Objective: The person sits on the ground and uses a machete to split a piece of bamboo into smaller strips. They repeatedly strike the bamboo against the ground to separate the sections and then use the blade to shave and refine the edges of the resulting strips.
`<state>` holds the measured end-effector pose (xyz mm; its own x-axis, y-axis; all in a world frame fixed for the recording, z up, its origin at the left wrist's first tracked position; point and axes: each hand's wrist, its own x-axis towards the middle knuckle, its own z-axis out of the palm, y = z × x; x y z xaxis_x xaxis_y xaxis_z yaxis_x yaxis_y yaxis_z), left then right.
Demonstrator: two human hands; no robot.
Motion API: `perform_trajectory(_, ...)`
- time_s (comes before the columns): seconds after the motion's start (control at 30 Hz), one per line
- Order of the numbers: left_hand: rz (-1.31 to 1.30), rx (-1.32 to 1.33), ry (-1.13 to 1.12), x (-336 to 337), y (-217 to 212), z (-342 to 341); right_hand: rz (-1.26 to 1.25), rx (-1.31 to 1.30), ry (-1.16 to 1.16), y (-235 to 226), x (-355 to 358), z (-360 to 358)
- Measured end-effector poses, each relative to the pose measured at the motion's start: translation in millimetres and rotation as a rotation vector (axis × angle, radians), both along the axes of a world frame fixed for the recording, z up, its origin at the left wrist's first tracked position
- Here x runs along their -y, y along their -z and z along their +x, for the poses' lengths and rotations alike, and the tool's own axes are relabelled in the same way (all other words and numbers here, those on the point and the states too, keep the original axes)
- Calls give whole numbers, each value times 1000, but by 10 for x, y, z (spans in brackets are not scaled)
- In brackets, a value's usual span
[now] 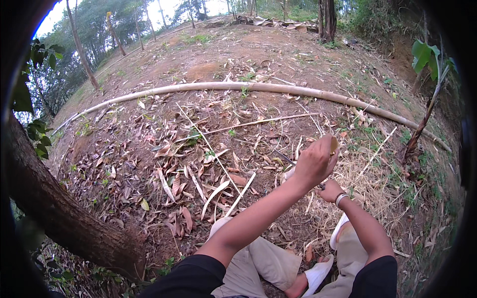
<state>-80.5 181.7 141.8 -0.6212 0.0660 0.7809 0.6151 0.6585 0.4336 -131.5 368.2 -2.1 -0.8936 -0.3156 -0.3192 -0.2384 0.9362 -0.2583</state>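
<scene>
Hillside point(208, 72): brown soil, strewn with curled, brittle leaves.
Pole point(238, 86): long, smooth, round, lying crosswise, perhaps as a border.
Straw point(375, 179): pale, stringy, tangled, toward the ground's right edge.
Left grip point(315, 161): closed round a tan piece point(335, 145), probably raised for clearance; rest hidden.
Right grip point(332, 190): wrapped on the knife point(284, 158) handle, just below the left, likely for control.
Knife: thin, dark, straight, partly hidden.

Wooded hillside point(238, 49) outdoors — bare soil point(203, 72), dry fallen leaves point(187, 218), a thick tree trunk point(69, 211).
</scene>
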Motion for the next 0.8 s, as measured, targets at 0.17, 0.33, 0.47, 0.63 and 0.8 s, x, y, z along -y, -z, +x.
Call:
perform_trajectory(0.17, 5, -24, -6, 21, -7, -16, -4, -76, 38, 335, -67, -152)
perform_trajectory(0.33, 64, 60, -35, 58, -13, -45, 8, -70, 29, 558, -98, -347)
perform_trajectory(0.47, 23, -60, -36, 74, 125, -20, 8, -33, 92, 930, -81, -328)
perform_trajectory(0.63, -1, 20, 58, 287, 82, -86, -86, 19, 267, 771, 145, -51)
perform_trajectory(0.8, -22, 63, 98, -157, 5, -348, -54, -97, 157, 989, -98, -263)
